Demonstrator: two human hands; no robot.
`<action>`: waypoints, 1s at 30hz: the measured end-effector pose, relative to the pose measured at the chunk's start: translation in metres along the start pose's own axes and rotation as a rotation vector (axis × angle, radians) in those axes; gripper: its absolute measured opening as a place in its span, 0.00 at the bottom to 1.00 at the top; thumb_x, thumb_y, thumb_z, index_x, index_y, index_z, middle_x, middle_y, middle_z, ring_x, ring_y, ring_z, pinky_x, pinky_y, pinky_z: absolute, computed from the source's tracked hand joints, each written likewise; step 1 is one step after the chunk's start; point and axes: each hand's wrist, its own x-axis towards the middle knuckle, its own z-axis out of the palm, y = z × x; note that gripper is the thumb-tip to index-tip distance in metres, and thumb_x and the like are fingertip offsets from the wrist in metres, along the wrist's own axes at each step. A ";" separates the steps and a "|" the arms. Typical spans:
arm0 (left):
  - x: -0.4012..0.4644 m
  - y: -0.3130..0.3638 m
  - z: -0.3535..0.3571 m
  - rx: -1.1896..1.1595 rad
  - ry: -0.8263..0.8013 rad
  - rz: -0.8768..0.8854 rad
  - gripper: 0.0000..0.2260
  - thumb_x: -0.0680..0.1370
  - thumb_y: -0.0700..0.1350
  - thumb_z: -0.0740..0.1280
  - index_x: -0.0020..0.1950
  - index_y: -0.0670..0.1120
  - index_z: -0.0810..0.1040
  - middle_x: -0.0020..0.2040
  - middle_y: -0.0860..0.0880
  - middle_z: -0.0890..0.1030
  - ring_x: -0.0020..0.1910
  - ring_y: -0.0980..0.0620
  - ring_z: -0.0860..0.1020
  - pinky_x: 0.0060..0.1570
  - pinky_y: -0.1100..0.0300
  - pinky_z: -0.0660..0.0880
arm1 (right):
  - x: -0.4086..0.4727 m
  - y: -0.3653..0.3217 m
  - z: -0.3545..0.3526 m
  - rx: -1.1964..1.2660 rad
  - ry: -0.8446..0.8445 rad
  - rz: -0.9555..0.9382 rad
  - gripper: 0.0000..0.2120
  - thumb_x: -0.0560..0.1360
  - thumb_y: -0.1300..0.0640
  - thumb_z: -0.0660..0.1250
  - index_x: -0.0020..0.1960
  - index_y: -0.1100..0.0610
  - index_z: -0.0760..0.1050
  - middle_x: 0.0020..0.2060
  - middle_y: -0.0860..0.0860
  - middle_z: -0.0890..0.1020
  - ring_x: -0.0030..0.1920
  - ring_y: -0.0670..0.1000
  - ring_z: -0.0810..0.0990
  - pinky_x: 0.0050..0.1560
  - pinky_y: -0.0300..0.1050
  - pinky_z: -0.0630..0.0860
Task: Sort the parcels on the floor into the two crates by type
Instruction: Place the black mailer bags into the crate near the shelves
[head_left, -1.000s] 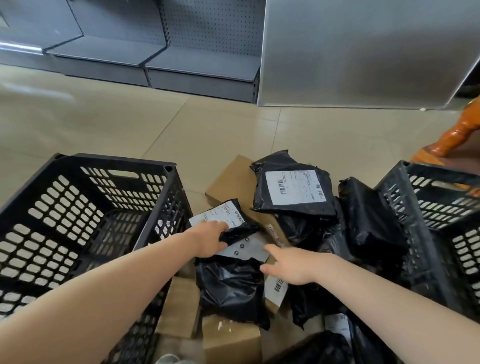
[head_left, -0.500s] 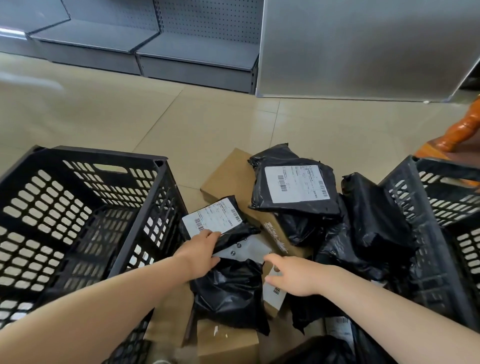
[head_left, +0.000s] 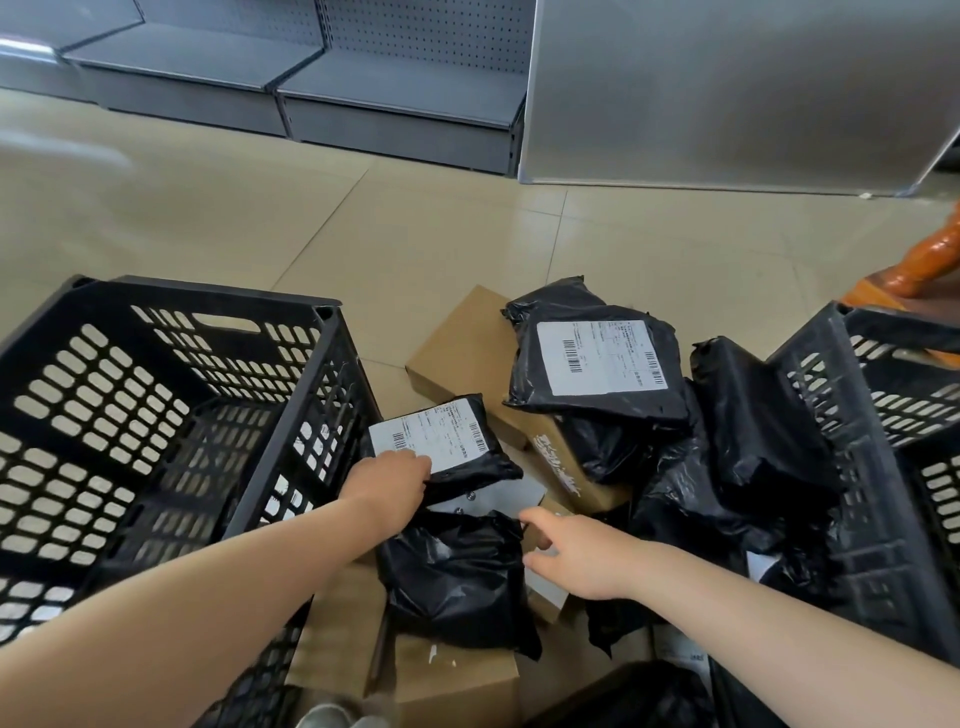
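A heap of parcels lies on the floor between two black crates: the left crate (head_left: 332, 332) and the right crate (head_left: 852, 467). My left hand (head_left: 387, 480) grips the near edge of a small black bag with a white label (head_left: 452, 441). My right hand (head_left: 576, 558) reaches over a grey flat parcel (head_left: 498, 501) and a crumpled black bag (head_left: 457, 571), fingers loosely curled and holding nothing. A larger labelled black bag (head_left: 597, 364) rests on a brown cardboard box (head_left: 462, 353). More black bags (head_left: 748, 431) pile up against the right crate.
Further cardboard boxes (head_left: 457, 686) lie under the bags near me. Grey shelving (head_left: 291, 78) and a metal panel (head_left: 727, 88) stand at the back. An orange wooden furniture leg (head_left: 924, 265) is at the far right. Beige tiled floor (head_left: 260, 197) stretches ahead.
My left hand has slid onto the small labelled bag's edge and taken hold of it. My right hand shifted slightly, its fingers spreading over the grey parcel. The view tilted a little.
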 end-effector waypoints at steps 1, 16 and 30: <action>0.001 0.001 -0.003 -0.066 0.028 -0.014 0.09 0.81 0.45 0.57 0.57 0.47 0.74 0.55 0.48 0.76 0.54 0.45 0.75 0.42 0.54 0.67 | 0.000 0.000 -0.001 0.007 0.017 0.004 0.27 0.83 0.46 0.58 0.79 0.47 0.55 0.63 0.57 0.79 0.60 0.55 0.79 0.63 0.52 0.75; -0.026 0.048 -0.047 -0.444 0.203 0.075 0.06 0.82 0.48 0.56 0.48 0.47 0.65 0.34 0.48 0.76 0.33 0.46 0.74 0.30 0.52 0.67 | 0.022 -0.014 -0.010 0.850 0.200 0.262 0.37 0.70 0.27 0.61 0.69 0.51 0.72 0.58 0.51 0.80 0.55 0.51 0.81 0.62 0.52 0.79; -0.047 0.078 -0.057 -0.603 -0.015 0.230 0.06 0.83 0.47 0.58 0.56 0.49 0.73 0.46 0.49 0.79 0.43 0.50 0.76 0.45 0.53 0.73 | 0.026 -0.013 -0.005 1.250 0.369 0.314 0.35 0.67 0.39 0.70 0.69 0.54 0.71 0.55 0.55 0.84 0.51 0.57 0.85 0.49 0.57 0.84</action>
